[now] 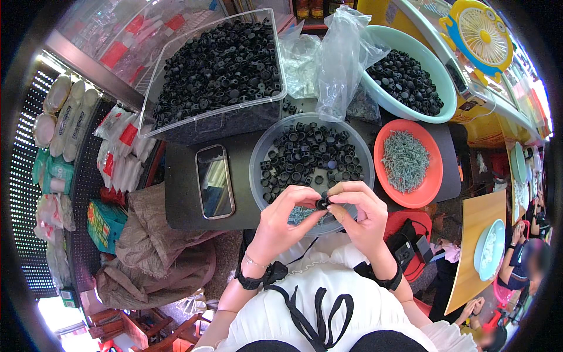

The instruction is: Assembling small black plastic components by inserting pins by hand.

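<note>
My left hand (pixel 282 226) and my right hand (pixel 365 216) meet over the near side of a clear round bowl (pixel 254 165). Thumbs and fingertips of both are closed on a small black plastic part (pixel 322 203), cap-like in shape; my fingers cover much of it. Inside the bowl lie many loose black ring-shaped and cap-shaped parts (pixel 311 149). Partly hidden beneath my hands, some grey-green screws (pixel 300 215) show at the bowl's near edge. To the right, an orange-red oval dish (pixel 435 176) holds a heap of similar screws (pixel 406 161).
A big clear bin (pixel 205 126) of black parts stands far left, a pale green basin (pixel 451 105) of them far right. Between them sits a plastic bag (pixel 340 64). A phone (pixel 214 182) lies on the dark table (pixel 185 205). Other people sit far right.
</note>
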Demonstrator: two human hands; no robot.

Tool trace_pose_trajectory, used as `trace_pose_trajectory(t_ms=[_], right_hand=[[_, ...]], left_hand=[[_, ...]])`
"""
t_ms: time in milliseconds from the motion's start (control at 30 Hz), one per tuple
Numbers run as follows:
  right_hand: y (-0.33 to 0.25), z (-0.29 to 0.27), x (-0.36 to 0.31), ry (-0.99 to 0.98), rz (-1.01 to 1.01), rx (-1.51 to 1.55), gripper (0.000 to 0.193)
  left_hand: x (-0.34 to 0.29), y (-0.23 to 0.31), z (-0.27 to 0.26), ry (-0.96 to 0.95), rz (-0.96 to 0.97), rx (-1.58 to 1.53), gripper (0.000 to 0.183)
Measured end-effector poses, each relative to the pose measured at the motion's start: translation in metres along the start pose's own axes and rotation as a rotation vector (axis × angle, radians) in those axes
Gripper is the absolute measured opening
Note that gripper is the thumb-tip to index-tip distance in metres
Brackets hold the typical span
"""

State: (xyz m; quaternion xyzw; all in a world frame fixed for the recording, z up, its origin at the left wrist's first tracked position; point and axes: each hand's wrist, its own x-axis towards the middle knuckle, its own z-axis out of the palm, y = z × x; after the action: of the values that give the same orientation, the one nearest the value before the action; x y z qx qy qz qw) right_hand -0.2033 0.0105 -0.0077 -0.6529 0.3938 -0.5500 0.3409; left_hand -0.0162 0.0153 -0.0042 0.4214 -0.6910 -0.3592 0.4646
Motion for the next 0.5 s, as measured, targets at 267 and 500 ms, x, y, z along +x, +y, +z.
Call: trace_pose_trajectory(t_ms=[267, 500], right_hand=[[-0.0004, 0.0010, 0.0009, -0.051, 0.014, -0.030, 0.023], [0.0021, 0.0009, -0.0022, -0.077, 0.269, 0.317, 0.019]], left_hand=[[-0.0015, -0.0008, -0.0017, 0.006, -0.019, 0.019, 0.038], [0.0010, 0.0026, -0.0038, 0.038, 0.016, 0.047, 0.037]])
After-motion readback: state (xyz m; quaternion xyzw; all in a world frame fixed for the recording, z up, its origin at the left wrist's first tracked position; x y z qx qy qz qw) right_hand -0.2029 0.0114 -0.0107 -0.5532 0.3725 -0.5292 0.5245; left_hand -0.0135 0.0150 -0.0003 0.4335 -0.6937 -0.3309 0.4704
